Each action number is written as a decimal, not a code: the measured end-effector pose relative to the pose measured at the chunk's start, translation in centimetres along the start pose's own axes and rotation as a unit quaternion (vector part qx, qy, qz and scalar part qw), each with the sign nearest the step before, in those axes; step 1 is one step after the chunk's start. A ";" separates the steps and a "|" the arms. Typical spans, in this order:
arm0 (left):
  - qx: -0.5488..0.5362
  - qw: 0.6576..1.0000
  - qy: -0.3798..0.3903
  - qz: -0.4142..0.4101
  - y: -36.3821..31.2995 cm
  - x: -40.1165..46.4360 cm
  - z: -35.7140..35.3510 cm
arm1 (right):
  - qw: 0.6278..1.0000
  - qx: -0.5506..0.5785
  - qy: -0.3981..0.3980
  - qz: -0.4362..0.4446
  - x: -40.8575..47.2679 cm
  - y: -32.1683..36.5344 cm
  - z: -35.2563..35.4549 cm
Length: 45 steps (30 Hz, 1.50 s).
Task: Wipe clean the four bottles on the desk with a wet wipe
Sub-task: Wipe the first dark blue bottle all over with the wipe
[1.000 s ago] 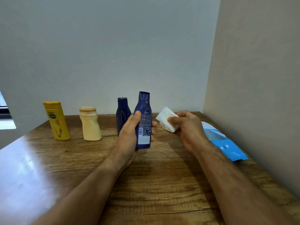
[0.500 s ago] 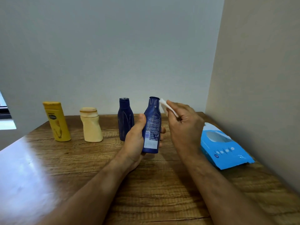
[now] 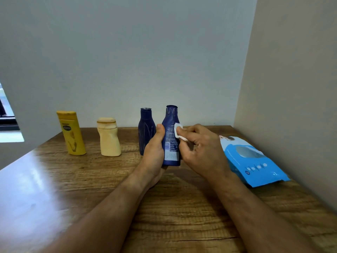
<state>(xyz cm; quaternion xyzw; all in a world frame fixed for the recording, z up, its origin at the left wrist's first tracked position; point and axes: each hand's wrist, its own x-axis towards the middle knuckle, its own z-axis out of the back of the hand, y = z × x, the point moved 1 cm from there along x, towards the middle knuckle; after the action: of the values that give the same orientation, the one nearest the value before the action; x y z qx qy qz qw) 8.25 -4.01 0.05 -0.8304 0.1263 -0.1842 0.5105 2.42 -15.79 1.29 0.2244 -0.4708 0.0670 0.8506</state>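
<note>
My left hand (image 3: 154, 154) grips a dark blue bottle (image 3: 171, 137) upright, just above the wooden desk (image 3: 182, 207), its printed label facing me. My right hand (image 3: 202, 150) pinches a folded white wet wipe (image 3: 178, 132) and presses it against the bottle's right side, below the neck. A second dark blue bottle (image 3: 145, 128) stands right behind my left hand. Further left stand a cream bottle (image 3: 109, 136) and a yellow bottle (image 3: 71, 133), both upright near the back wall.
A blue wet wipe pack (image 3: 255, 161) lies flat on the desk at the right, close to the beige side wall (image 3: 291, 88). The grey back wall (image 3: 127, 61) runs behind the bottles. A window edge shows at the far left.
My right hand has brought the wipe from beside the bottle to its top and then down onto its right side. The held bottle has shifted slightly right.
</note>
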 end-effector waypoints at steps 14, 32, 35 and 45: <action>-0.005 1.000 0.004 0.001 -0.4 1.3 -2.0 | 0.998 0.025 -0.046 -0.041 1.0 -0.2 0.1; -0.015 0.999 0.045 0.008 1.4 2.6 -1.9 | 0.997 0.011 -0.066 -0.050 1.5 -1.6 0.1; -0.020 0.999 0.027 0.009 1.2 2.7 -1.5 | 0.999 -0.007 0.015 -0.049 0.8 -1.7 0.1; 0.040 0.997 0.055 0.045 1.9 1.4 -1.7 | 0.993 0.003 -0.081 -0.081 1.4 -0.9 0.2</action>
<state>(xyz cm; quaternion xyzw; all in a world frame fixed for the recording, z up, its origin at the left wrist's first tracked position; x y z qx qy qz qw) 8.74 -6.73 -0.67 -0.7913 0.1841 -0.2111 0.5436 3.29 -16.81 2.28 0.2691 -0.5182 -0.0193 0.8116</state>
